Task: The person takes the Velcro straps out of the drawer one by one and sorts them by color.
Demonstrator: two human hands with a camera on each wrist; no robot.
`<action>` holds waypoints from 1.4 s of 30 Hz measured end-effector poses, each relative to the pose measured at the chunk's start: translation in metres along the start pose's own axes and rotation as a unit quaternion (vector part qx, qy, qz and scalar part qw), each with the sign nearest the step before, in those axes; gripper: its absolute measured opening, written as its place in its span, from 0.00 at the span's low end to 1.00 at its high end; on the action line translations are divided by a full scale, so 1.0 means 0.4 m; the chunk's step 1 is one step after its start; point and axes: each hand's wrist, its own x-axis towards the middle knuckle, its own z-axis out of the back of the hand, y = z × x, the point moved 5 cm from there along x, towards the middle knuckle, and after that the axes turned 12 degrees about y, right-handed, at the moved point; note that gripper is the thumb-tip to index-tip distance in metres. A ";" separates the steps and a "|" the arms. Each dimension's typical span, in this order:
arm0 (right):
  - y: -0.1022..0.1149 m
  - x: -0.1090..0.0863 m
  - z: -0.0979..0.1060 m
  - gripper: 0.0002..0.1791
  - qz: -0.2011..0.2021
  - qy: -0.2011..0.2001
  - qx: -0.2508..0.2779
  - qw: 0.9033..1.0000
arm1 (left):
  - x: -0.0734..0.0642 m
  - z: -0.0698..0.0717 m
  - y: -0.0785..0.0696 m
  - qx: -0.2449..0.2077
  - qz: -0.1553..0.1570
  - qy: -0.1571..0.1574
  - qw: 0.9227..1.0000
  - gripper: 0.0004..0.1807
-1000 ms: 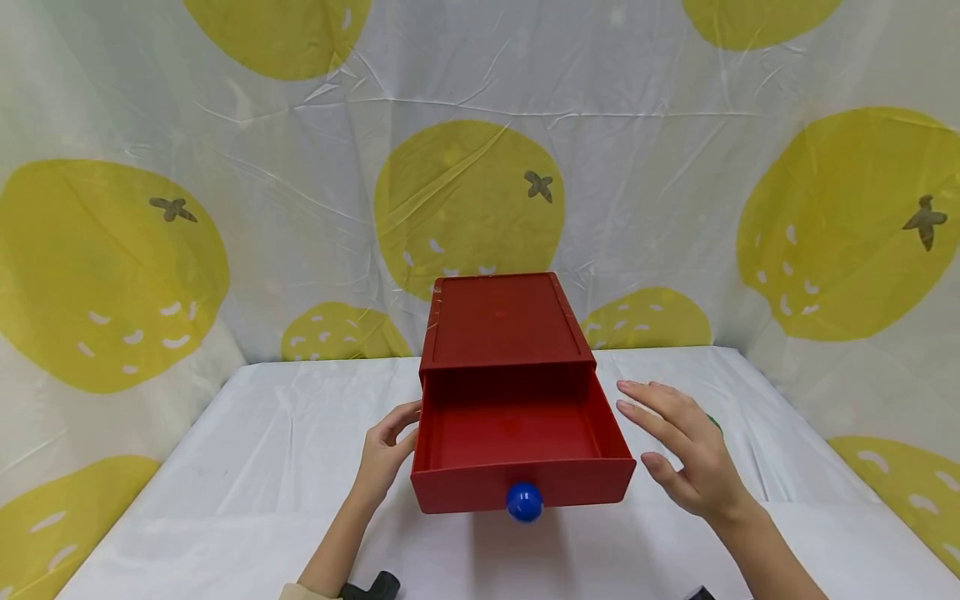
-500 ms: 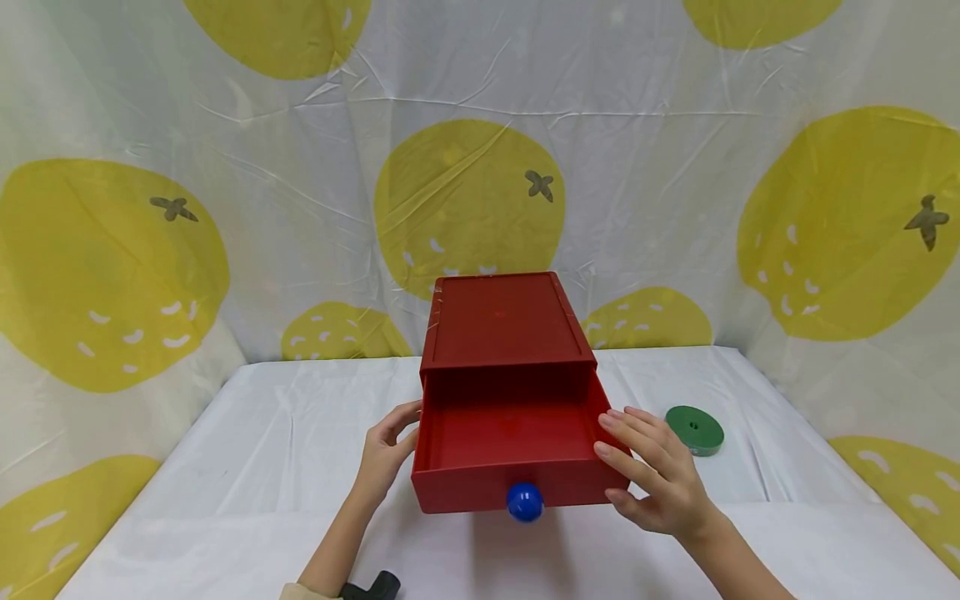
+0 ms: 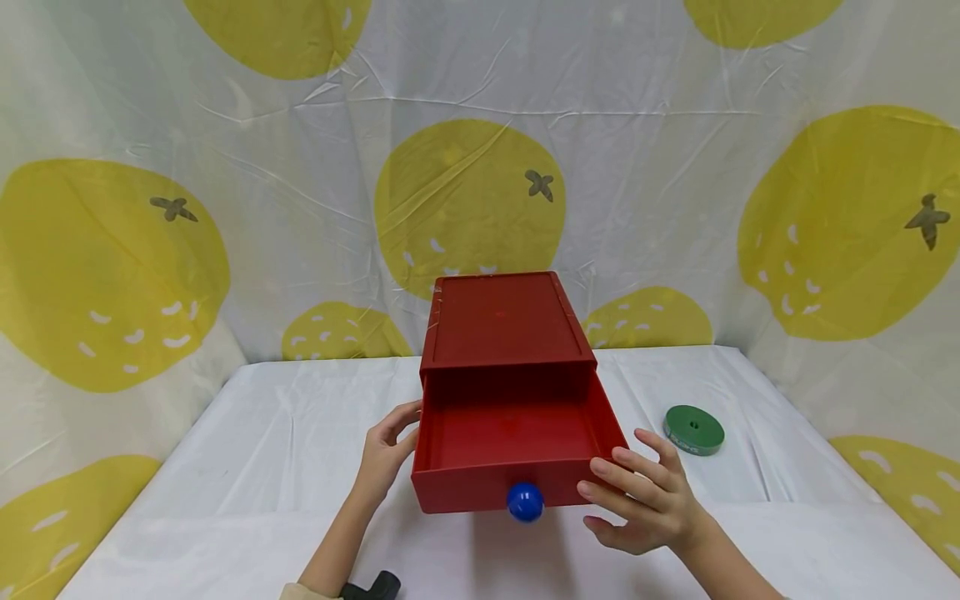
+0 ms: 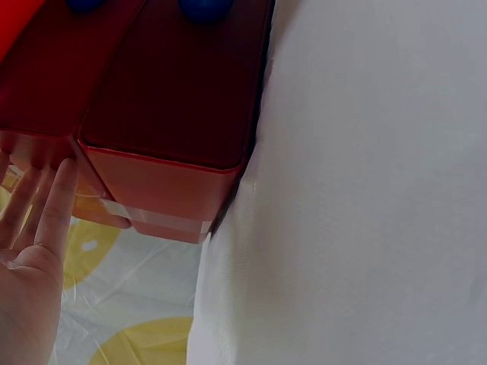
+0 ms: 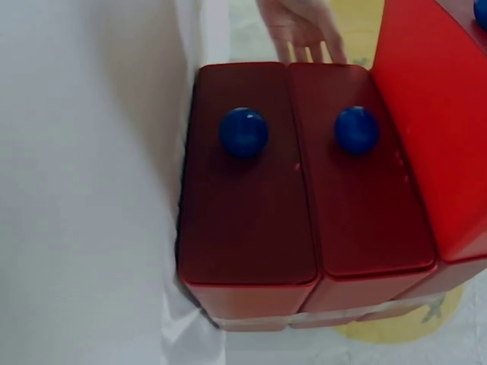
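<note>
A red plastic drawer cabinet [image 3: 510, 321] stands in the middle of the head view. Its top drawer [image 3: 472, 489], with a round blue knob [image 3: 524, 502], is pulled well out and holds nothing visible. My left hand [image 3: 384, 450] rests against the cabinet's left side; the left wrist view shows its straight fingers [image 4: 57, 205] at the wall. At the drawer's front right corner is my right hand [image 3: 645, 500], fingers spread and slightly bent, gripping nothing. Whether its fingertips touch the drawer front, I cannot tell. Two pushed-in drawers, one a dark red lower drawer [image 5: 247, 213], show in the right wrist view.
A flat green roll [image 3: 693, 430] with pale lettering on its side lies on the white-covered table [image 3: 255, 450], right of the cabinet. Behind hangs a pale curtain [image 3: 637, 183] printed with yellow fruit. A black object [image 3: 381, 586] is at my left wrist.
My right hand has moved left to the drawer's front corner, then nearer to me, uncovering the green roll. The left hand and the drawer have stayed put.
</note>
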 end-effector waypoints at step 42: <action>0.000 -0.038 -0.034 0.20 -0.087 0.138 -0.021 0.986 | -0.001 -0.001 0.003 -0.008 0.012 0.000 1.000 0.19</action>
